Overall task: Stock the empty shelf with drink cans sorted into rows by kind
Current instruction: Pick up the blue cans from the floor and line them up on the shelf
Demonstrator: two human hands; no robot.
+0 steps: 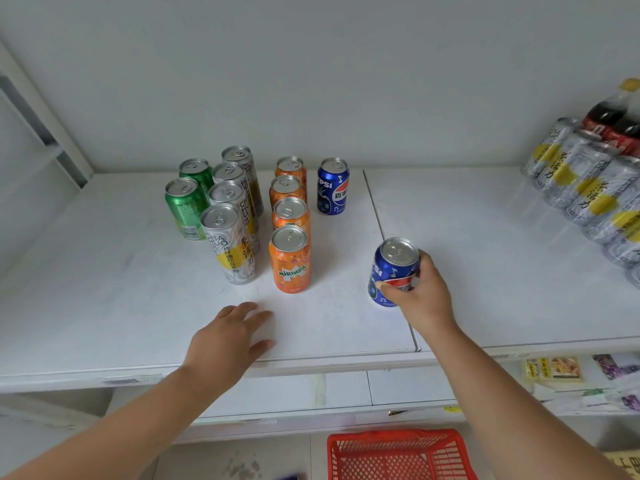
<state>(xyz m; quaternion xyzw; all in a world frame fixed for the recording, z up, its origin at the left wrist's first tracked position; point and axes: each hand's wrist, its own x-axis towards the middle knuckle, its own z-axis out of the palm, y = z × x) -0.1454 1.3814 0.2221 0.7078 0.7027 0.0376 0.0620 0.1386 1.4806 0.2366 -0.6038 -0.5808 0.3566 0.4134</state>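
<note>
Gripping blue Pepsi can (393,271) round mid-wall in right hand (420,296), upright near shelf (104,306) front edge. Left hand (227,341) flat, fingers relaxed, at front edge. Likely rigid, smooth, slippery; hold sidewall, not lid. Behind: orange Mirinda row (290,259), silver "CHA HUO" row (230,244), second Pepsi can (333,187), green cans (185,207).

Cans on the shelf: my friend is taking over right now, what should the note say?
Right hand grips a blue Pepsi can, near the shelf front. Left hand is open, holding nothing.
Done: rows of two green cans, four silver cans, four orange Mirinda cans, and one standing Pepsi can at the back.
Left: line the held can up in front of that Pepsi. The red basket below shows no cans.
</note>
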